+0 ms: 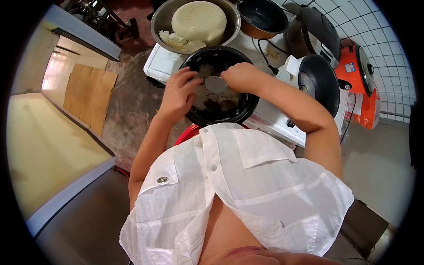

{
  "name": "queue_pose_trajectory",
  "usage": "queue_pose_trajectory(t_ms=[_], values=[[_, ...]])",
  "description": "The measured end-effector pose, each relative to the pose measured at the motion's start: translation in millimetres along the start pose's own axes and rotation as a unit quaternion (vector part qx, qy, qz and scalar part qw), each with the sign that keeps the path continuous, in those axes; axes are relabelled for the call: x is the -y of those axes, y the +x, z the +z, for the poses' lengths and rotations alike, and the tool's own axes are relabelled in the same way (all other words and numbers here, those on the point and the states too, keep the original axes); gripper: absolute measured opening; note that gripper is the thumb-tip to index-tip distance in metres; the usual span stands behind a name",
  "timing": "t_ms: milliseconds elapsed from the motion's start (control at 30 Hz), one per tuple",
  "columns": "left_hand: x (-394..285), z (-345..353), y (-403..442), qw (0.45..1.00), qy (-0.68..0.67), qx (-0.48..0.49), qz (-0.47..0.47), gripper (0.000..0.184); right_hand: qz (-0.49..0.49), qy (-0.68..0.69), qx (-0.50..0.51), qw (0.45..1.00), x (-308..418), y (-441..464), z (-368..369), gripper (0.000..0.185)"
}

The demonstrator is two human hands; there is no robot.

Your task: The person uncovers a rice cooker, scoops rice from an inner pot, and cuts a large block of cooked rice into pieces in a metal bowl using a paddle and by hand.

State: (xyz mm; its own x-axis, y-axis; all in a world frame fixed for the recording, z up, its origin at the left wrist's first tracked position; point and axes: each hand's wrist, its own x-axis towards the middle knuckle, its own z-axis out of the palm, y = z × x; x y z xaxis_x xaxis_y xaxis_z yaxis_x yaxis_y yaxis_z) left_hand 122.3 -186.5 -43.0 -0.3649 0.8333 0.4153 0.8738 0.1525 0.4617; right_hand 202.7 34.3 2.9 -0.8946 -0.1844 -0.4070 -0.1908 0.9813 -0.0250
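Note:
A black round pot (219, 122) is in front of me, its inside walls and bottom smeared with pale, sticky residue. My right hand (240, 78) is closed over the pot, gripping a round, flat metal piece (215, 84) at its edge. Whether that piece has a handle is hidden by the fingers. My left hand (180, 92) is at the pot's left side, its fingers apart and bent over the rim. Nothing shows in it. Beyond the pot, a steel basin (157, 29) contains a large, round, pale block (198, 21) and some broken lumps of the same stuff.
A white stove (155, 62) runs under the basin and to the right. On it are a dark pan (262, 17), a black rice cooker (304, 33), a white cooker with a dark inner pot (319, 84) and an orange cooker (353, 66). A cable (265, 55) lies between them.

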Motion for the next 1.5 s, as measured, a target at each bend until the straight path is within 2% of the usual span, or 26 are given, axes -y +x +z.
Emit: queue_pose_trajectory(t_ms=[100, 133, 233, 333, 433, 833, 933, 1233, 1500], values=[[2, 2, 1, 0.985, -0.073, -0.108, -0.109, 0.052, 0.022, 0.014, -0.02, 0.999, 7, 5, 14, 0.014], [10, 6, 0, 0.986, -0.061, -0.115, -0.103, 0.055, 0.028, 0.013, -0.022, 0.999, 10, 5, 18, 0.014], [18, 20, 4, 0.976, -0.112, -0.158, -0.101, 0.052, 0.036, 0.041, -0.023, 0.998, 19, 2, 20, 0.015], [24, 37, 3, 0.933, -0.22, -0.193, -0.209, 0.048, 0.034, 0.095, -0.043, 0.994, 20, 5, 32, 0.017], [29, 43, 0, 0.904, -0.281, -0.202, -0.253, 0.046, 0.056, 0.127, -0.054, 0.989, 20, 10, 49, 0.019], [27, 41, 0, 0.907, -0.274, -0.194, -0.254, 0.048, 0.099, 0.172, -0.038, 0.979, 33, 15, 51, 0.019], [24, 39, 0, 0.907, -0.256, -0.188, -0.277, 0.047, 0.07, 0.159, -0.023, 0.984, 35, 15, 43, 0.019], [27, 42, 0, 0.907, -0.251, -0.194, -0.278, 0.045, 0.071, 0.149, 0.019, 0.986, 40, 22, 33, 0.02], [27, 42, 0, 0.91, -0.233, -0.194, -0.281, 0.046, 0.035, 0.155, -0.003, 0.987, 28, 29, 55, 0.02]])
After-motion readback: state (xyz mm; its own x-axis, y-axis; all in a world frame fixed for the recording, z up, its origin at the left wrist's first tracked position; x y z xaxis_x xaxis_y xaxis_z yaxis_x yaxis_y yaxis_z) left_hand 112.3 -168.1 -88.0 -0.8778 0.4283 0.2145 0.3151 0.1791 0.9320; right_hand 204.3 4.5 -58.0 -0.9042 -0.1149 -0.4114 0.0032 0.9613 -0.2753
